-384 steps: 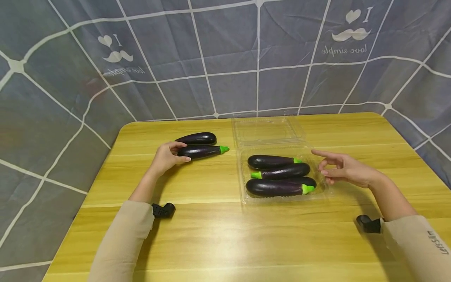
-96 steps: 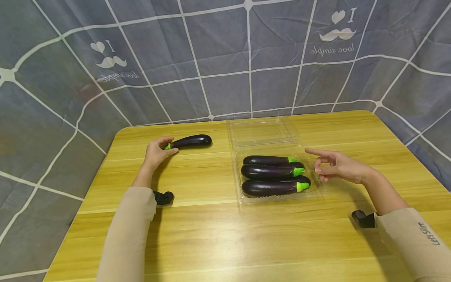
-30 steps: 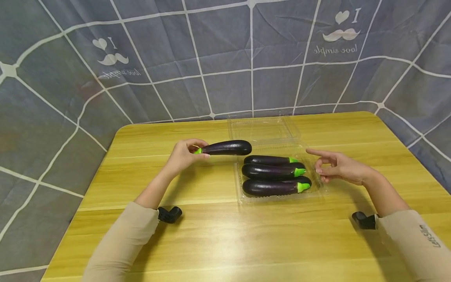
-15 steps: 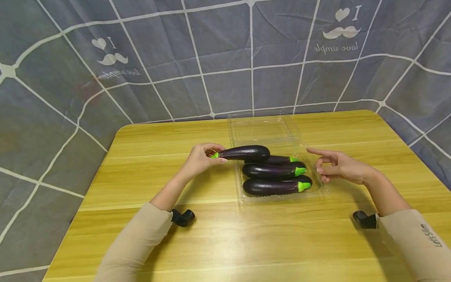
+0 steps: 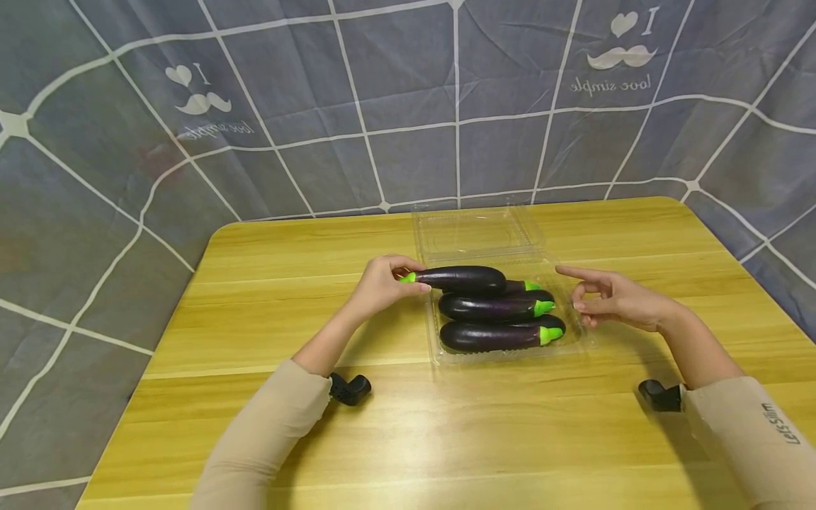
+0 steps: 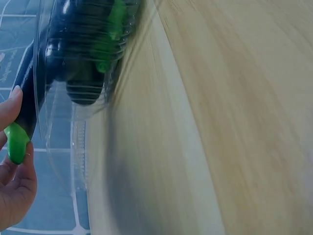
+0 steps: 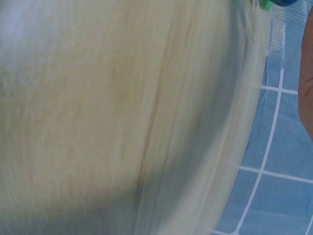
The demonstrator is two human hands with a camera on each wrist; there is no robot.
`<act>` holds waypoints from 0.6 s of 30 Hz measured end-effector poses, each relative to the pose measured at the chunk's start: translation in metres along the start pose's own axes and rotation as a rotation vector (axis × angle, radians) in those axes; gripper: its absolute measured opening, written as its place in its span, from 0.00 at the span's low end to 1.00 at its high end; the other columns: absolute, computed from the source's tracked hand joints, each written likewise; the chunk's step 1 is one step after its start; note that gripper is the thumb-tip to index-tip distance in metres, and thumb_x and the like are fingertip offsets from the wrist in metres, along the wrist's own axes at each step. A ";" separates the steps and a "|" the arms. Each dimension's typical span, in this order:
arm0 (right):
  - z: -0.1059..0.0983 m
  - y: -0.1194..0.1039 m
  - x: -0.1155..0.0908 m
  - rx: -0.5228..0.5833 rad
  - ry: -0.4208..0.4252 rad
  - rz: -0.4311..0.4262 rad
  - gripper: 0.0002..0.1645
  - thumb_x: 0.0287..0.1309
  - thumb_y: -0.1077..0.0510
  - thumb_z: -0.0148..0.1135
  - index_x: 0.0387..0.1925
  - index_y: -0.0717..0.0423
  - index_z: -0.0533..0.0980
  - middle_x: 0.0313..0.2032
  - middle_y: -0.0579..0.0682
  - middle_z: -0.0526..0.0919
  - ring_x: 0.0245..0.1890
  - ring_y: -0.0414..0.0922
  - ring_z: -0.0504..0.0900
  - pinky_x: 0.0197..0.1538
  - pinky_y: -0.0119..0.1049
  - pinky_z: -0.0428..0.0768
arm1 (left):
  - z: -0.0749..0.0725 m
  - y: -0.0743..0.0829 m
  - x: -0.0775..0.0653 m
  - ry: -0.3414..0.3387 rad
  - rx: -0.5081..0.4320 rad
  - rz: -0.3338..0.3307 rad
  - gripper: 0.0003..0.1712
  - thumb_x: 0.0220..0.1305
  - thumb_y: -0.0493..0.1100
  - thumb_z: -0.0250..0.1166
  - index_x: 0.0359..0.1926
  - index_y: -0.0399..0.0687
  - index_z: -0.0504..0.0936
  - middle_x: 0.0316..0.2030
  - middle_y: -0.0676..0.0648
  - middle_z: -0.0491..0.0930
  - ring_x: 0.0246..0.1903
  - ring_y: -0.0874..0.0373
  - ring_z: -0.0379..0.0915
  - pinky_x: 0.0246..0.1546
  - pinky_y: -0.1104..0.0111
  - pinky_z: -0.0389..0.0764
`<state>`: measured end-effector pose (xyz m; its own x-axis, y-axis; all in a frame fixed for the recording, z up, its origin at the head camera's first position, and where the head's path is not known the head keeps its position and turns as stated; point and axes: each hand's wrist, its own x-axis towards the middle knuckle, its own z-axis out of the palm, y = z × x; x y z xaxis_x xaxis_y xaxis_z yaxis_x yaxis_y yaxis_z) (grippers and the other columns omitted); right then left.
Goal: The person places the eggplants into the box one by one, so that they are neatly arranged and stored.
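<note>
My left hand (image 5: 385,283) pinches a dark purple eggplant (image 5: 462,278) by its green stem end. The eggplant lies level over the far left part of an open clear plastic container (image 5: 510,360), overlapping the eggplant behind it. In the left wrist view, thumb and fingers meet around the green stem (image 6: 18,142). Several more eggplants (image 5: 487,336) lie stacked in the container, the front ones with stems to the right. My right hand (image 5: 621,303) pinches the container's right rim with thumb and curled fingers, index finger extended. The right wrist view catches only a sliver of that hand (image 7: 307,78).
The container's clear lid (image 5: 472,234) lies folded back behind it on the wooden table (image 5: 408,425). A grey curtain (image 5: 408,92) with white lines stands along the table's back and sides. Black wrist cameras (image 5: 350,389) jut out below both sleeves.
Earlier, my left hand gripped another eggplant, now stacked in the container. It then took the last one from the table's left and carried it right over the container. My right hand stays put.
</note>
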<state>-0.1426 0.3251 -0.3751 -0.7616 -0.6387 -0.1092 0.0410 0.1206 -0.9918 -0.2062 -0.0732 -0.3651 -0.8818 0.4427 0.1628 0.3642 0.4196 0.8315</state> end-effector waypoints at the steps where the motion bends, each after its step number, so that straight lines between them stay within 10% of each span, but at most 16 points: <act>1: 0.000 0.000 0.000 -0.004 0.001 0.002 0.41 0.64 0.71 0.48 0.71 0.63 0.39 0.37 0.52 0.72 0.29 0.42 0.80 0.34 0.35 0.81 | 0.001 0.001 0.001 -0.005 0.005 -0.002 0.18 0.48 0.39 0.74 0.42 0.40 0.85 0.37 0.45 0.82 0.32 0.55 0.73 0.34 0.69 0.75; 18: 0.001 -0.003 0.001 -0.017 0.007 0.004 0.41 0.63 0.71 0.48 0.71 0.65 0.40 0.36 0.49 0.72 0.29 0.41 0.80 0.34 0.34 0.81 | 0.024 0.021 0.010 -0.080 0.080 0.009 0.18 0.53 0.44 0.70 0.46 0.44 0.84 0.45 0.46 0.81 0.40 0.53 0.76 0.42 0.67 0.77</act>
<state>-0.1424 0.3235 -0.3723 -0.7660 -0.6330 -0.1124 0.0327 0.1363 -0.9901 -0.2006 -0.0412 -0.3586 -0.8528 0.5071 0.1247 0.3978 0.4761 0.7843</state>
